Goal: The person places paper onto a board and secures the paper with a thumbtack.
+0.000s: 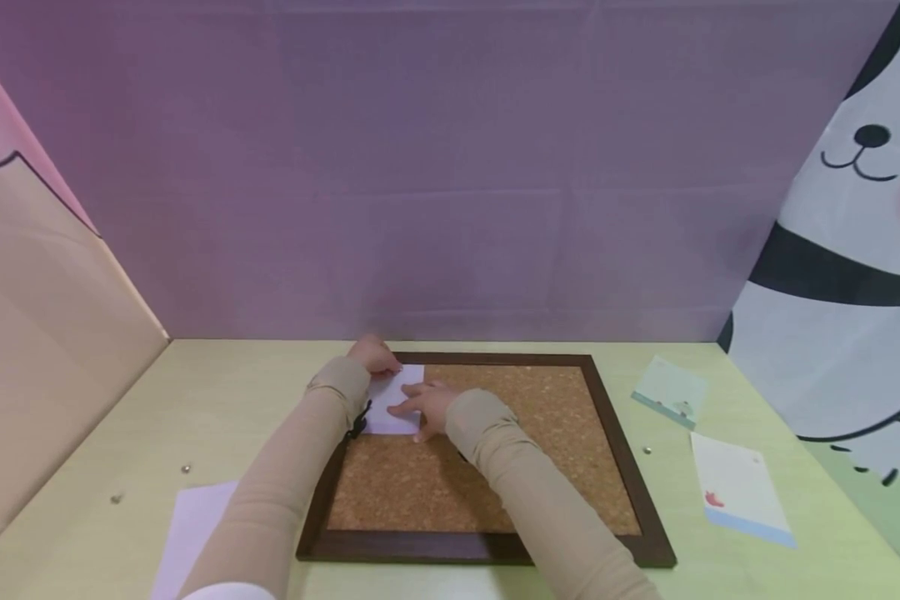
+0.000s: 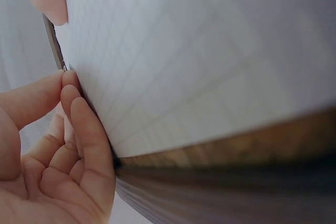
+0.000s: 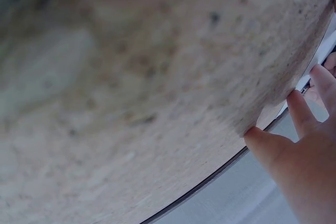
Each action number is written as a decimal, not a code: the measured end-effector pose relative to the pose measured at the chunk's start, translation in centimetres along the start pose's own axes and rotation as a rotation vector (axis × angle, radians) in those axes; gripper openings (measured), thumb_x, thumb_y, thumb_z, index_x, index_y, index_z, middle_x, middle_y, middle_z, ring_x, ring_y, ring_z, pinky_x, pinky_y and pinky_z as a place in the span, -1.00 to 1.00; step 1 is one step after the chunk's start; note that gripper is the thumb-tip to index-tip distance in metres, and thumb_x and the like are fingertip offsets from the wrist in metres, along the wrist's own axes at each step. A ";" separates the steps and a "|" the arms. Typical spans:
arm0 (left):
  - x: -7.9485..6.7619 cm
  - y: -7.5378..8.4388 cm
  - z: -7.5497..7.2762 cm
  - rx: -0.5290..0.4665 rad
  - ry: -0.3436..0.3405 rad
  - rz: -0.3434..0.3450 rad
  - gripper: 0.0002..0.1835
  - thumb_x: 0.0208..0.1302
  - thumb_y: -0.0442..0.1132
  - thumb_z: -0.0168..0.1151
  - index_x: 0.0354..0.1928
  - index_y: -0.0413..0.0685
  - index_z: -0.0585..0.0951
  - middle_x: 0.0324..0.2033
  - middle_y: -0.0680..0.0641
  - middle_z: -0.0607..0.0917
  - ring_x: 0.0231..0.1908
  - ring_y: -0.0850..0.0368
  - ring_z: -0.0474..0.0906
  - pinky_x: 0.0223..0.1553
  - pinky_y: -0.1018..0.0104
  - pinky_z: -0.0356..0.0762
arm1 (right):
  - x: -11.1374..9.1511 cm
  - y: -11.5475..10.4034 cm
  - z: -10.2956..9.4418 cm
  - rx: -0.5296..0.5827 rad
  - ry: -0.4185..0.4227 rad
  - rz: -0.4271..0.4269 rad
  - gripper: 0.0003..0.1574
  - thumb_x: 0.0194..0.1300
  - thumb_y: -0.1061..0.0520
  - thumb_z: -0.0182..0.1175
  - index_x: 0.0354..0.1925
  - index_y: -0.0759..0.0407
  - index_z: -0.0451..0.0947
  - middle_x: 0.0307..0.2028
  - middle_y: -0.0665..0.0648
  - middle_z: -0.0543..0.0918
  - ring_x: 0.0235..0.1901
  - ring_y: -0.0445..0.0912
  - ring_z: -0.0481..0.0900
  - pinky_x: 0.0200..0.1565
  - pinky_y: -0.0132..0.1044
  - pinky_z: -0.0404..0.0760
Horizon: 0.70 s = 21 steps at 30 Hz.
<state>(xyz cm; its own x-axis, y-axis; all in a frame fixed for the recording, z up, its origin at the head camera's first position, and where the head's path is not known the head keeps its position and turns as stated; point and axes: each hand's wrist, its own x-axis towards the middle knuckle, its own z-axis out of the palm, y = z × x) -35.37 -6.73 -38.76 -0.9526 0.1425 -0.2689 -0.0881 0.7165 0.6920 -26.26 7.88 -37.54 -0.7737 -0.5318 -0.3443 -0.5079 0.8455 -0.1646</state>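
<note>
A small white sheet of paper (image 1: 392,415) with faint grid lines lies in the upper left corner of a cork board (image 1: 540,433) with a dark brown frame. At the sheet's upper edge my left hand (image 1: 375,357) has its thumb and forefinger pinched together. A tiny glint, which looks like a thumbtack (image 2: 64,68), shows at those fingertips; most of it is hidden. My right hand (image 1: 433,403) rests with spread fingers over the sheet's right side, its thumb (image 3: 257,135) down on the cork just beyond the paper.
Loose silver thumbtacks lie on the table, two at the left (image 1: 186,468) and one at the right (image 1: 647,450). A white sheet (image 1: 193,525) sits partly under my left forearm. On the right are a green note sheet (image 1: 671,387) and a white one with a blue edge (image 1: 741,483).
</note>
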 end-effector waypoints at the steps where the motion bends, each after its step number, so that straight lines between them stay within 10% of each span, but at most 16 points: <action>1: 0.0 0.0 0.0 -0.005 0.000 0.000 -0.78 0.03 -0.38 0.30 -0.69 -0.11 0.52 -0.79 0.06 0.45 -0.74 0.27 0.30 -0.62 0.49 0.34 | -0.1 0.0 -0.1 0.002 -0.004 0.001 -0.25 0.19 0.02 0.27 0.33 -0.20 0.30 0.46 0.00 0.07 0.45 0.03 -0.03 0.43 -0.15 0.04; 21: 0.0 -0.2 -0.1 0.010 0.027 0.001 -0.88 0.02 -0.37 0.31 -0.60 -0.20 0.61 -0.78 0.05 0.47 -0.72 0.25 0.32 -0.61 0.47 0.35 | 0.5 0.3 0.3 0.001 0.006 -0.012 -0.23 0.16 0.02 0.29 0.33 -0.20 0.31 0.46 0.02 0.07 0.44 0.06 -0.02 0.42 -0.13 0.04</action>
<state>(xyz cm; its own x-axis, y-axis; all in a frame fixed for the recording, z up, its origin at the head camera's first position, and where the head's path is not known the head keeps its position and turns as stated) -35.41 -6.94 -38.83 -0.9603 0.1247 -0.2495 -0.0841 0.7234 0.6853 -26.64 7.88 -38.04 -0.7700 -0.5422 -0.3364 -0.5167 0.8392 -0.1698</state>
